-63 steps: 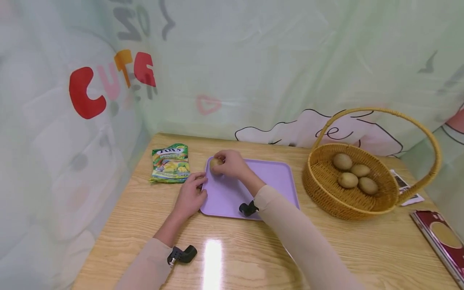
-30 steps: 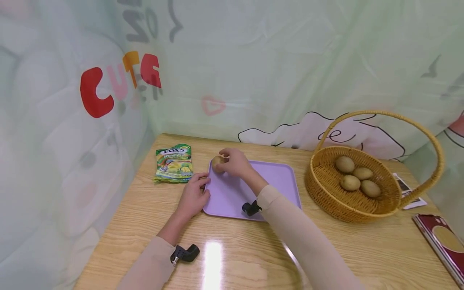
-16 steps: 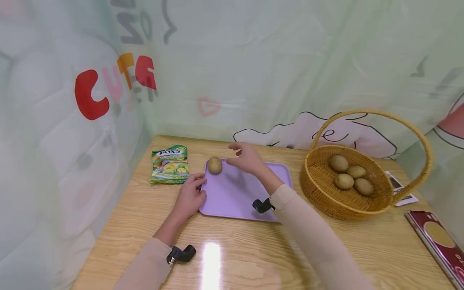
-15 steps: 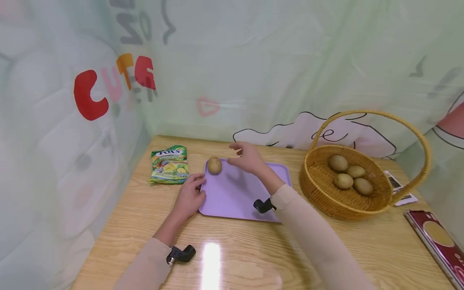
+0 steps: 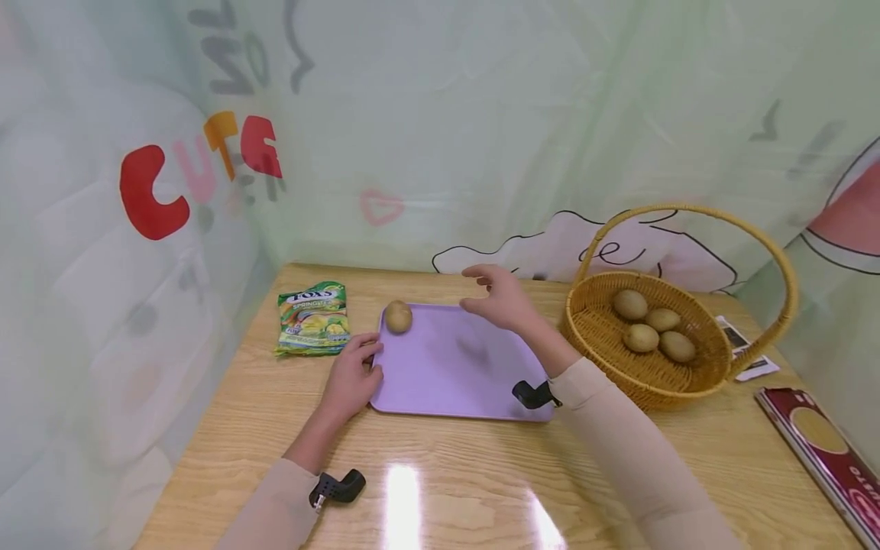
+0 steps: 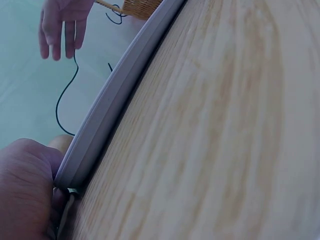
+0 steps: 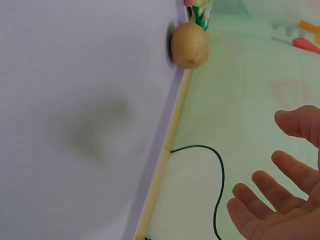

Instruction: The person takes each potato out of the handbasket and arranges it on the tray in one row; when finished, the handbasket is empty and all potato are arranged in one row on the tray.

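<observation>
A lilac tray (image 5: 447,374) lies on the wooden table, with a potato (image 5: 398,316) at its far left corner. My left hand (image 5: 349,380) holds the tray's left rim with bent fingers; the left wrist view shows the hand (image 6: 25,187) close against the rim, its fingertips partly hidden. Above the tray's far right part hovers my right hand (image 5: 505,299), its fingers spread and holding nothing. The right wrist view shows those loose fingers (image 7: 275,192) apart from the potato (image 7: 189,46). Several potatoes (image 5: 641,338) sit in a wicker basket (image 5: 605,359) with a tall handle, to the right.
A green candy bag (image 5: 312,319) lies left of the tray. At the right are a dark red box (image 5: 821,451) and a printed card (image 5: 756,368) behind the basket. A printed curtain (image 5: 412,137) hangs round the back and left of the table (image 5: 467,489).
My right hand has let go of the potato at the tray's far left corner and moved right, its fingers opening. My left hand has stayed at the tray's left rim.
</observation>
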A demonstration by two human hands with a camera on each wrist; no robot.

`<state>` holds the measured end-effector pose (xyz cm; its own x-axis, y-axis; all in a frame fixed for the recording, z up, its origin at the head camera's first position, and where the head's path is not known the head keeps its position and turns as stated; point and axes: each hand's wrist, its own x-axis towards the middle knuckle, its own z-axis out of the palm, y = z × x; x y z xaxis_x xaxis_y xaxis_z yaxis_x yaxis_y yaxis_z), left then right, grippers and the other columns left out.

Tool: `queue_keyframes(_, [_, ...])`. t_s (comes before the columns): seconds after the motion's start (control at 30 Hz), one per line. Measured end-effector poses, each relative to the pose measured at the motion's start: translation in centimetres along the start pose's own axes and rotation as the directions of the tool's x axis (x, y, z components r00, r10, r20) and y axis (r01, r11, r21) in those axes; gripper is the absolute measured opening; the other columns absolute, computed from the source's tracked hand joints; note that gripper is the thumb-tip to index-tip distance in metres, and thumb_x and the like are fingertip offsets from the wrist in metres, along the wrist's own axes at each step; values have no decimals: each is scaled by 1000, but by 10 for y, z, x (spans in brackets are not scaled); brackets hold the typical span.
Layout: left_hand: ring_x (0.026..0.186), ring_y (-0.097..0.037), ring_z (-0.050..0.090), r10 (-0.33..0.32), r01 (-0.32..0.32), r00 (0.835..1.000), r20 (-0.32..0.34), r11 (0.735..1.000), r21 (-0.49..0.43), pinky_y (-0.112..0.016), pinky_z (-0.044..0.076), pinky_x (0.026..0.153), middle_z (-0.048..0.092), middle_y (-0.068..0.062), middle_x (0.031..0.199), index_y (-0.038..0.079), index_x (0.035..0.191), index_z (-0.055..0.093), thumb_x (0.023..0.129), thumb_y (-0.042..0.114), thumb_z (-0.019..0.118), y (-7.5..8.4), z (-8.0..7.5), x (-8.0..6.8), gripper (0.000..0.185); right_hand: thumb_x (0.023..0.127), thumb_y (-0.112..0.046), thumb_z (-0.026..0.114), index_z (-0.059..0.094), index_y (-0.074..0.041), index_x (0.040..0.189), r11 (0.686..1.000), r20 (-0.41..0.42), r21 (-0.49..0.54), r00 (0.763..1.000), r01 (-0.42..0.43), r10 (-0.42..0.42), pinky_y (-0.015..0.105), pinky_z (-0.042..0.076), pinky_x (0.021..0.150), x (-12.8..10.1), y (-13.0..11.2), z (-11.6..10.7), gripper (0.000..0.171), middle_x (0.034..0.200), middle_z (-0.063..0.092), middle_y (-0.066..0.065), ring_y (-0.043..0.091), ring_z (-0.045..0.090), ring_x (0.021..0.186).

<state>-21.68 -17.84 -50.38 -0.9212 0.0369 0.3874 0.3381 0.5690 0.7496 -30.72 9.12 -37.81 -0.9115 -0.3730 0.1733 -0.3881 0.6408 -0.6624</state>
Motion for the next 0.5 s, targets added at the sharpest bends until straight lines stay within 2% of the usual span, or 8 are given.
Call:
queue_keyframes(0.17, [102, -23, 62, -16, 16, 1000, 5, 1000, -11, -36, 54, 83, 57, -13, 129, -9, 111, 68, 79, -5, 64, 1, 2, -2, 33, 83, -15, 75, 58, -4, 131, 1000, -31, -11, 1000, -2, 1, 49, 40, 103, -14, 3, -21, 52, 133, 55, 16, 37, 50, 123])
queue_keyframes(0.33, [102, -23, 61, -17, 17, 1000, -9, 1000, 3, -36, 54, 83, 56, -13, 129, -8, 111, 69, 79, -5, 64, 0, 0, -3, 33, 84, -21, 74, 58, -11, 132, 997, -43, -36, 997, -65, 63, 48, 40, 104, -24, 7, -43, 52, 135, 54, 13, 34, 48, 124])
queue_keyframes(0.5, [105, -24, 60, -21, 21, 1000, 14, 1000, 0, -36, 53, 85, 56, -13, 129, -7, 112, 68, 80, -4, 63, -1, -1, -2, 33, 84, -21, 73, 58, -12, 133, 995, -77, -4, 992, -102, 101, 48, 39, 105, -36, 18, -64, 52, 138, 50, 12, 34, 47, 126])
